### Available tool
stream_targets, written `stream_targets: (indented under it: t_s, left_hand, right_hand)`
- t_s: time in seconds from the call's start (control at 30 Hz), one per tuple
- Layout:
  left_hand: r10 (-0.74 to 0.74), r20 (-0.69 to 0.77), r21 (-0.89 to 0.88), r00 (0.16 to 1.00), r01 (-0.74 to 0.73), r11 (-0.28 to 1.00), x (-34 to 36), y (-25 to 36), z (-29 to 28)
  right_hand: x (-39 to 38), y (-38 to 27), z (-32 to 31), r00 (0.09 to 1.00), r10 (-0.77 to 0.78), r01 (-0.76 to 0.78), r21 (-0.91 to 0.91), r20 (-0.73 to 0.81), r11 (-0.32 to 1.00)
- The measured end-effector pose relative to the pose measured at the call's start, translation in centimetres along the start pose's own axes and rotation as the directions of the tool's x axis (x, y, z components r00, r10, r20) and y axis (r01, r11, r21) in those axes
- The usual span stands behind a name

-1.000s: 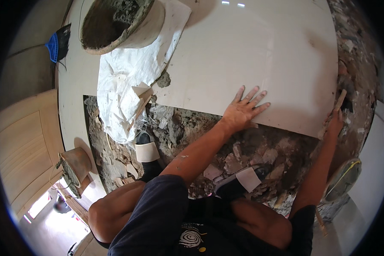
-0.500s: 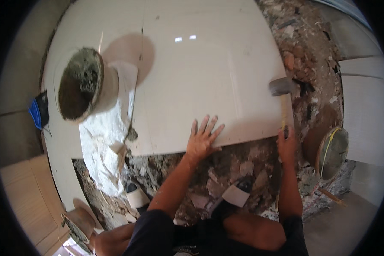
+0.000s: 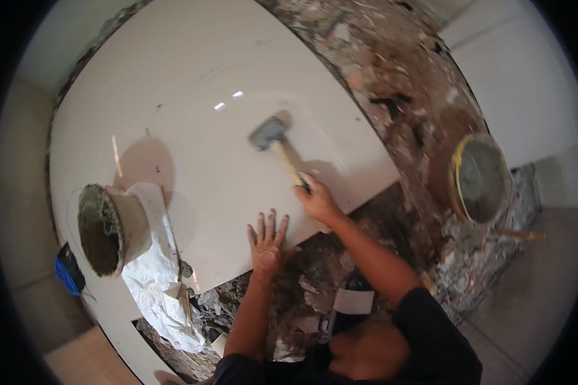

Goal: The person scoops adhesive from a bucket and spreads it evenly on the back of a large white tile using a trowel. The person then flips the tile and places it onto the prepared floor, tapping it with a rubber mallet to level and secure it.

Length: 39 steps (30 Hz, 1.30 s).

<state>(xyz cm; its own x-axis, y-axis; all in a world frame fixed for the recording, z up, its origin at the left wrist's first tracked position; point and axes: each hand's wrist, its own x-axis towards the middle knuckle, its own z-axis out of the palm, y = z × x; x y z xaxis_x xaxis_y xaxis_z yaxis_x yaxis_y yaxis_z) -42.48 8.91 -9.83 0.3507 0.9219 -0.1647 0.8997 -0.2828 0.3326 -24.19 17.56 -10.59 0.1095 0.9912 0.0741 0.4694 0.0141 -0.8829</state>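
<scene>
A rubber mallet [image 3: 268, 133] with a grey head and a yellowish handle is gripped in my right hand [image 3: 318, 200]. Its head hangs over the pale floor tile [image 3: 237, 179], blurred a little; whether it touches the surface I cannot tell. My left hand [image 3: 268, 249] lies flat on the same tile close to its near edge, fingers spread and pointing away from me. Beneath that edge shows a strip of rough rubble [image 3: 321, 276].
At left a mortar-crusted bucket [image 3: 131, 228] stands by a crumpled white sack [image 3: 167, 295]. Another bucket [image 3: 481, 179] with a yellow handle sits at right on broken ground [image 3: 392, 83]. A blue and black item [image 3: 68, 271] lies by the left wall.
The mallet has gone from the tile's right edge to over its middle, carried by my right hand. My left hand stays flat on the tile. The whole view has turned and shifted.
</scene>
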Motion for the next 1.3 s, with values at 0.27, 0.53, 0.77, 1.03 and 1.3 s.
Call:
stream_targets:
  t_s: [0.27, 0.53, 0.77, 1.03, 1.3]
  left_hand:
    - [0.013, 0.057, 0.103, 0.998, -0.019, 0.995, -0.2, -0.2, 0.9]
    - [0.084, 0.006, 0.040, 0.996, -0.084, 0.996, -2.0, -1.3, 0.0]
    - [0.212, 0.123, 0.074, 0.970, -0.222, 0.972, -2.6, -11.0, -5.6]
    - [0.274, 0.245, 0.178, 0.930, -0.321, 0.930, -4.0, -13.6, -14.6]
    - [0.099, 0.235, -0.018, 0.967, -0.097, 0.995, -7.6, -13.4, -14.7]
  right_hand:
    - [0.7, -3.1, 4.6, 0.948, 0.238, -0.183, -0.250, 0.212, 0.951]
    - [0.3, -3.6, 3.6, 0.971, 0.174, -0.132, -0.238, 0.166, 0.962]
    - [-11.6, -1.7, -9.4, 0.994, 0.107, -0.111, -0.244, -0.029, 0.963]
    - [-30.9, 3.3, -21.1, 0.702, 0.548, -0.711, -0.484, -0.454, 0.510]
    - [-34.2, 8.6, -24.5, 0.750, 0.553, -0.609, -0.705, -0.363, 0.363]
